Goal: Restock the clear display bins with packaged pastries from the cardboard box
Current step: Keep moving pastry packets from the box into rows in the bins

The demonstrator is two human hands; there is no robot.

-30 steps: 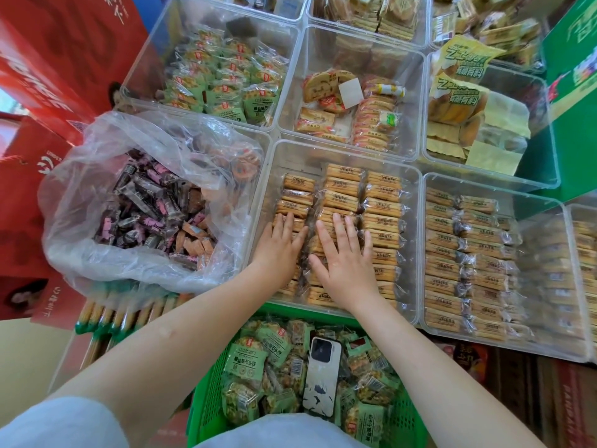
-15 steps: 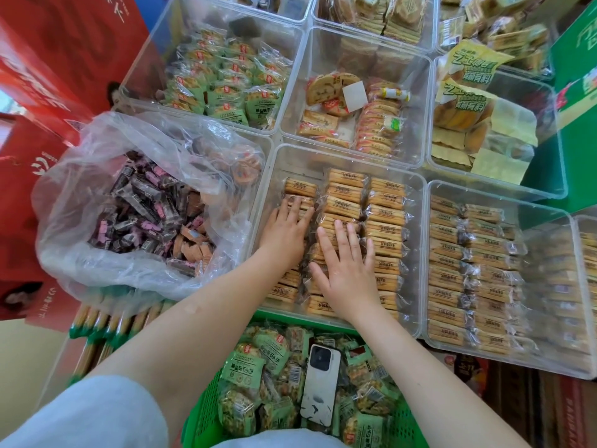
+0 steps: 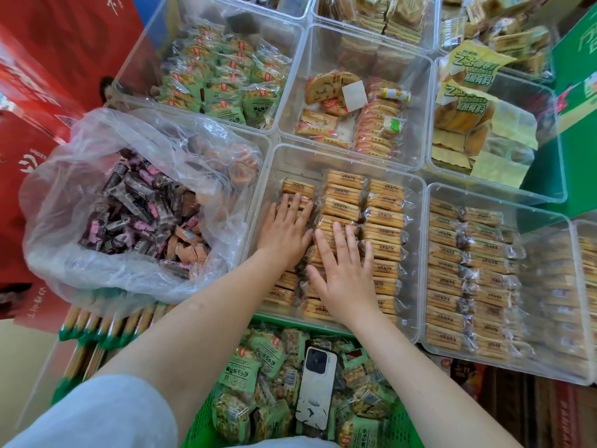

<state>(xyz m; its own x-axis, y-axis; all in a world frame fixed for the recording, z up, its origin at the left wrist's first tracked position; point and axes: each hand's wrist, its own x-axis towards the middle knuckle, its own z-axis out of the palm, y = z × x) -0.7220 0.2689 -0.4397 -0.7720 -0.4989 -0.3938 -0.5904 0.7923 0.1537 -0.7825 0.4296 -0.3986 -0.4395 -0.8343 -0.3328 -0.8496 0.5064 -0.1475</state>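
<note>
A clear display bin (image 3: 416, 189) in the middle holds three rows of wrapped golden pastry bars (image 3: 384, 218). My left hand (image 3: 286, 229) lies flat, fingers straight, on the left row. My right hand (image 3: 345, 270) presses flat with spread fingers on the middle row, nearer the front. Neither hand grips a packet. No cardboard box is in sight.
A clear plastic bag (image 3: 106, 176) of dark wrapped sweets fills the bin on the left. A green basket (image 3: 206, 412) of green packets with a white phone (image 3: 316, 386) on top sits below my arms. Other clear bins (image 3: 504, 279) of pastries stand right and behind.
Both hands have slid farther away over the rows of bars, the left one more than the right. They stay flat on the packets.
</note>
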